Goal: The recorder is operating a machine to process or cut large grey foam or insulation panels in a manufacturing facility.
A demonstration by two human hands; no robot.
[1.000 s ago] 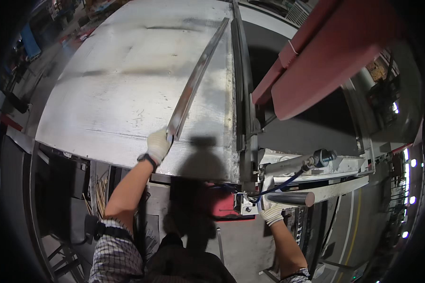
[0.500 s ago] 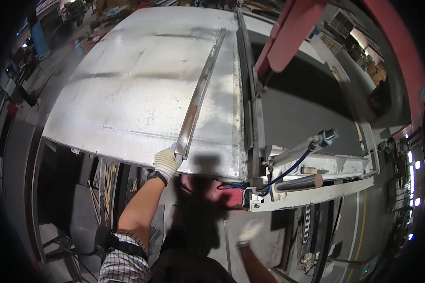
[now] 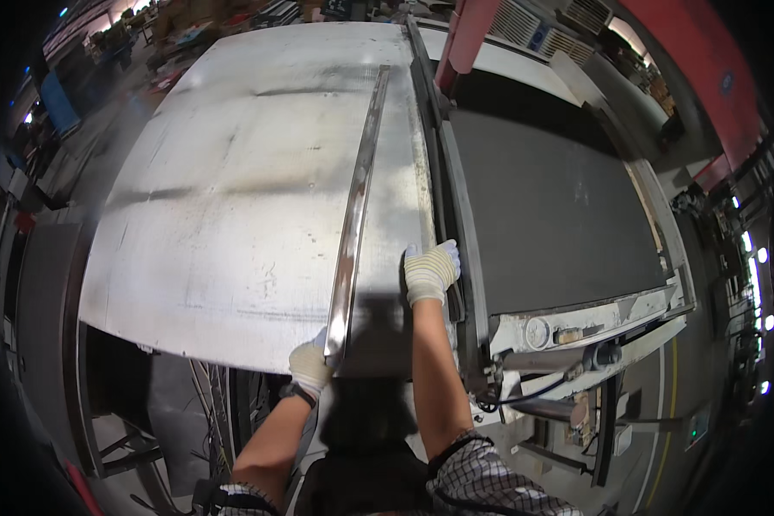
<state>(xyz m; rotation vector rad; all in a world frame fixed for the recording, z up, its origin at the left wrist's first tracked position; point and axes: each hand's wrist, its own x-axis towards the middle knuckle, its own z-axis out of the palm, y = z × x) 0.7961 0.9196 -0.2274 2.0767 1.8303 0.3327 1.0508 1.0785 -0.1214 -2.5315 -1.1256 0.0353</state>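
A long, narrow shiny metal strip (image 3: 359,202) lies lengthwise on a wide pale metal sheet tabletop (image 3: 215,224), with brownish marks along its face. My left hand (image 3: 310,365), in a striped knit glove, is closed around the strip's near end at the front edge of the tabletop. Its fingertips are partly hidden by the strip. My right hand (image 3: 432,272), gloved the same way, is over the tabletop's right border beside a dark rail (image 3: 460,211). Its thumb stands apart from the fingers, and I see nothing held in it.
Right of the rail lies a dark grey flat bed (image 3: 550,198) in a pale frame. A red machine arm (image 3: 688,77) arches over the far right. A cylinder (image 3: 559,358) with a blue hose sits at the bed's near edge. Dark stands and bars are below the tabletop's front.
My right hand has come up from low beside my body to the tabletop's right border. My left hand still grips the strip's end, and the view has shifted.
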